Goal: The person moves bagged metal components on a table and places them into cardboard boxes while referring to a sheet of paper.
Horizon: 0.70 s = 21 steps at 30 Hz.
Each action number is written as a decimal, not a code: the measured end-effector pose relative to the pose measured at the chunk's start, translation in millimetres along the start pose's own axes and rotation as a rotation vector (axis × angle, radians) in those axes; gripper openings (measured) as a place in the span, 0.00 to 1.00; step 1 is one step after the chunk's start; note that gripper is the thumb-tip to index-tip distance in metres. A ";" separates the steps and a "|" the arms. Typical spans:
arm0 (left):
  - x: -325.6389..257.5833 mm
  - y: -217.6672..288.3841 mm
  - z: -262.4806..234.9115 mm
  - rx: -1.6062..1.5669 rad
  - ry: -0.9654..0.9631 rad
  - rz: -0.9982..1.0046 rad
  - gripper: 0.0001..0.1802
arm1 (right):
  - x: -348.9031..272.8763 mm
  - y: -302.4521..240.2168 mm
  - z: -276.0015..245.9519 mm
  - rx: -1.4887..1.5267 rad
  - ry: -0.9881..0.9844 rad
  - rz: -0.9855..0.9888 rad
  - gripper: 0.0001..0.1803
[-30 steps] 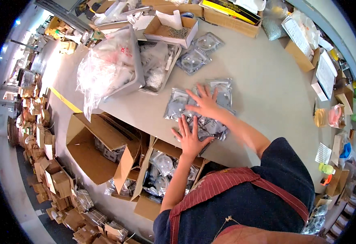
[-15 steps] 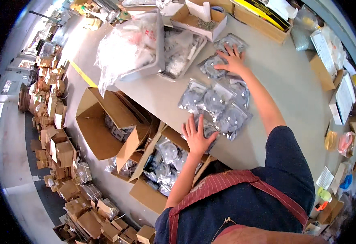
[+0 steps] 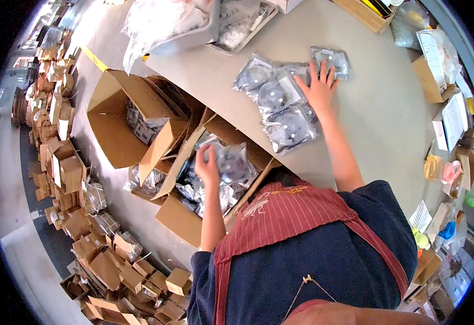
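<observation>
Clear plastic bags with grey round parts (image 3: 288, 130) lie grouped on the grey table, partly overlapping. My right hand (image 3: 319, 92) is open over the far right of the group, its spread fingertips touching a bagged part (image 3: 332, 60). Over the open cardboard box (image 3: 185, 219) below the table edge, my left hand (image 3: 207, 165) has its fingers curled in; whether anything is between them does not show. Beside it, more bagged grey parts (image 3: 234, 162) fill the box, slightly blurred near the hand.
Another open carton (image 3: 109, 116) stands left of the box. Grey trays with plastic bags (image 3: 166, 27) sit at the table's far left. Cardboard boxes (image 3: 101, 260) are heaped on the floor at left. Cartons and papers (image 3: 451, 122) line the right side.
My left hand has moved off the table edge to over the box, and its fingers have curled. My right hand has drawn a far bag nearer to the group. The view has shifted.
</observation>
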State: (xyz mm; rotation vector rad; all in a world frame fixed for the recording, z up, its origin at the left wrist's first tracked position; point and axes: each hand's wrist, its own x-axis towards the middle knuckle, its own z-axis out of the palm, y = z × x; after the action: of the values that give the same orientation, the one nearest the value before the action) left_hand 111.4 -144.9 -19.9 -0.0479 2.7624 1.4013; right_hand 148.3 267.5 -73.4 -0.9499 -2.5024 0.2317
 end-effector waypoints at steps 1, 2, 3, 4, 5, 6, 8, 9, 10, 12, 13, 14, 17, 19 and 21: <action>-4.6 -29.2 -18.2 0.083 0.085 0.150 0.14 | -8.3 -7.4 -1.3 -0.001 0.026 0.002 0.43; -12.3 -28.4 -32.8 0.204 0.065 0.104 0.15 | -16.6 -11.9 -3.7 -0.012 0.012 0.015 0.43; -17.6 -54.7 -47.2 0.383 0.017 0.044 0.15 | -22.1 -20.6 -7.6 -0.004 0.019 0.013 0.43; -24.7 -90.7 -61.3 0.604 0.003 0.153 0.15 | -27.7 -30.2 -10.6 0.007 0.025 0.010 0.44; -27.9 -113.8 -68.1 0.822 -0.018 0.264 0.16 | -33.4 -37.7 -13.1 0.011 0.032 0.009 0.44; -31.4 -114.2 -58.7 0.884 0.056 0.275 0.19 | -38.2 -43.3 -17.7 0.015 0.021 0.019 0.42; -31.5 -99.0 -34.9 0.810 0.062 0.273 0.29 | -47.3 -43.7 -17.4 0.118 0.023 0.022 0.40; -27.2 -85.9 -17.9 0.595 0.005 0.257 0.31 | -52.7 -43.0 -16.5 0.171 0.024 0.020 0.39; -29.2 -72.6 1.1 0.399 -0.043 0.241 0.32 | -60.1 -43.7 -17.7 0.155 0.007 -0.030 0.37; -35.4 -56.4 43.6 -0.424 -0.346 -0.085 0.37 | -75.4 -54.7 -25.0 0.303 0.017 -0.117 0.31; -42.3 20.6 45.1 -0.523 -0.499 -0.424 0.39 | -81.8 -41.0 -26.9 0.330 0.005 -0.119 0.29; -44.3 -2.3 53.0 -0.571 -0.573 -0.433 0.40 | -88.6 -52.0 -35.2 0.371 -0.039 -0.161 0.26; -59.7 37.0 55.5 -0.465 -0.676 -0.552 0.36 | -109.1 -47.2 -51.4 0.390 -0.180 -0.259 0.27; -59.8 25.7 59.4 -0.589 -0.664 -0.599 0.28 | -123.0 -47.6 -68.9 0.399 -0.226 -0.280 0.27; -60.3 27.6 54.3 -0.666 -0.625 -0.633 0.25 | -133.7 -45.9 -75.4 0.415 -0.230 -0.298 0.27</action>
State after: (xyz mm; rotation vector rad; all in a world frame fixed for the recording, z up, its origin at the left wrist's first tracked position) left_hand 171.6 -84.3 -26.5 -0.3861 1.5168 1.6692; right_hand 244.9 144.3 -39.6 -0.3968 -2.6076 0.7626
